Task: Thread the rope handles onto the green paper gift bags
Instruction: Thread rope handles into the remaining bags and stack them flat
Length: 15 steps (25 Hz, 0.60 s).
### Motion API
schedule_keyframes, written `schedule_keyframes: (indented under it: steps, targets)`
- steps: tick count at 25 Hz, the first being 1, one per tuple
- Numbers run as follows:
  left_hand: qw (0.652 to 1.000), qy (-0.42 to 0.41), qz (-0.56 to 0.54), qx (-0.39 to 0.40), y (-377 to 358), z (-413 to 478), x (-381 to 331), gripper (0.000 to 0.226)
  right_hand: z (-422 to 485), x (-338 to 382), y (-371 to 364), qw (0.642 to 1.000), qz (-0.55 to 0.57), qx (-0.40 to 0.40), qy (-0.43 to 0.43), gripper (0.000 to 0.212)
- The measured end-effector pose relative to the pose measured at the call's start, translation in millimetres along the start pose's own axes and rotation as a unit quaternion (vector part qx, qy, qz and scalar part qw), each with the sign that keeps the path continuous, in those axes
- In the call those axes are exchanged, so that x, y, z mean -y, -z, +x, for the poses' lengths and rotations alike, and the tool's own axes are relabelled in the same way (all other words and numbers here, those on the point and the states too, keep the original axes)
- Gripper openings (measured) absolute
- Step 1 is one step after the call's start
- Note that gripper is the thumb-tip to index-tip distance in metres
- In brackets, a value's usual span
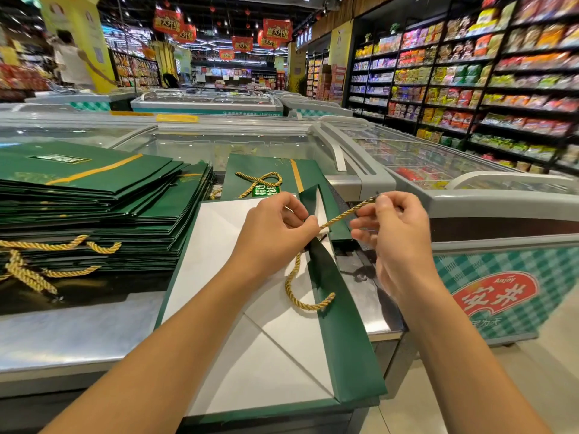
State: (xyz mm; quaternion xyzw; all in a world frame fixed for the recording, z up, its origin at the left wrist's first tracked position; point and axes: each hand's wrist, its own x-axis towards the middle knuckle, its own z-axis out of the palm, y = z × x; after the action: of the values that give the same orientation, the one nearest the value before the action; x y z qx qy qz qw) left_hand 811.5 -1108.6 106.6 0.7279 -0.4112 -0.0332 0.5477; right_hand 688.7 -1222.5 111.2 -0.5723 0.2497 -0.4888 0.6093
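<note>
A flat green paper gift bag point(341, 336) lies on the freezer top in front of me, its white inside point(219, 261) facing up. A gold rope handle point(341, 216) stretches taut between my hands above the bag's top edge. My left hand point(275, 230) pinches the rope near the bag's green flap. My right hand point(398, 236) pinches the rope's free end a little higher. The rest of the rope point(297, 286) loops down over the white surface.
A tall stack of flat green bags point(109, 198) stands at the left, with gold rope handles point(31, 261) hanging off its near side. Another bag with a rope point(263, 178) lies behind. Glass-lidded freezers point(407, 158) and snack shelves point(501, 89) lie to the right.
</note>
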Motion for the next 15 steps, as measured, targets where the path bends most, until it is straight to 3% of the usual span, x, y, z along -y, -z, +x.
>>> schedule_keyframes:
  steps: [3,9,15]
  targets:
    - [1.000,-0.005,0.008,-0.002,-2.1,-0.1,1.8,0.011,2.7,0.3,4.3,0.998,0.017,-0.057,0.013,0.011]
    - [0.997,-0.015,0.046,0.055,-3.0,-0.2,5.5,0.012,5.9,-7.5,4.6,0.999,-0.044,-0.023,0.007,0.006]
    - [0.987,-0.029,0.074,0.141,11.6,-4.9,1.3,0.030,0.7,-6.1,4.8,0.996,-0.076,0.003,0.053,0.022]
